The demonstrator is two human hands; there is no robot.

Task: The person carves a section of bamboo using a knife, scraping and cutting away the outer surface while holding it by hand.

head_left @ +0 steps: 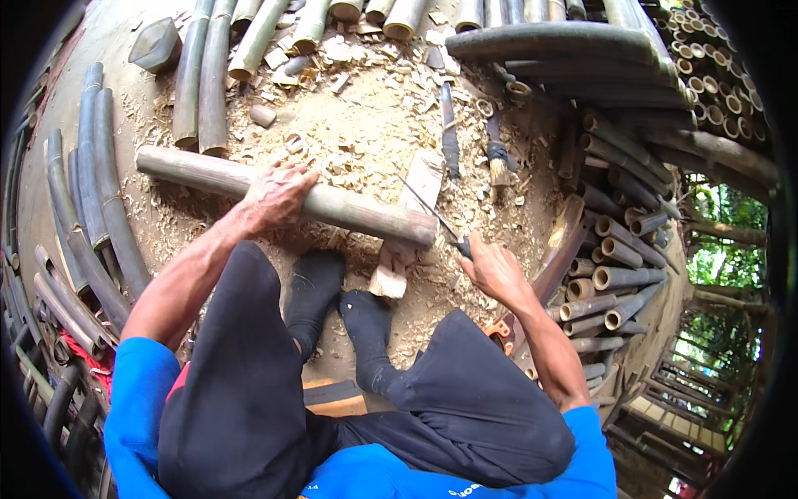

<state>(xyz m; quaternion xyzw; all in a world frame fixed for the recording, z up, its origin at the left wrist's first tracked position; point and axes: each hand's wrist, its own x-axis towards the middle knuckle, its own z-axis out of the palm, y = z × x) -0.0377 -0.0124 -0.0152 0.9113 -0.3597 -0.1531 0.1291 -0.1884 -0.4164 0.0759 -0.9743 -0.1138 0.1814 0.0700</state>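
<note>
A thick length of bamboo (370,214) lies across in front of my knees, its right end resting over a pale wooden block (424,176). My left hand (283,193) is closed over the bamboo's middle from above. In my right hand (496,268) is the dark handle of a knife. The thin knife blade (426,205) points up and left, passing close to the bamboo's right end; whether it touches I cannot tell. Below the bamboo, my feet in dark socks (366,328) stand beside the near end of the block.
Wood chips (366,108) cover the ground ahead. A sheathed-looking blade (450,137) and a second tool with a wrapped handle (497,158) lie beyond the block. Bamboo poles (214,83) stand at the far left; cut bamboo tubes (623,279) are piled right. An orange handle (499,329) shows near my right knee.
</note>
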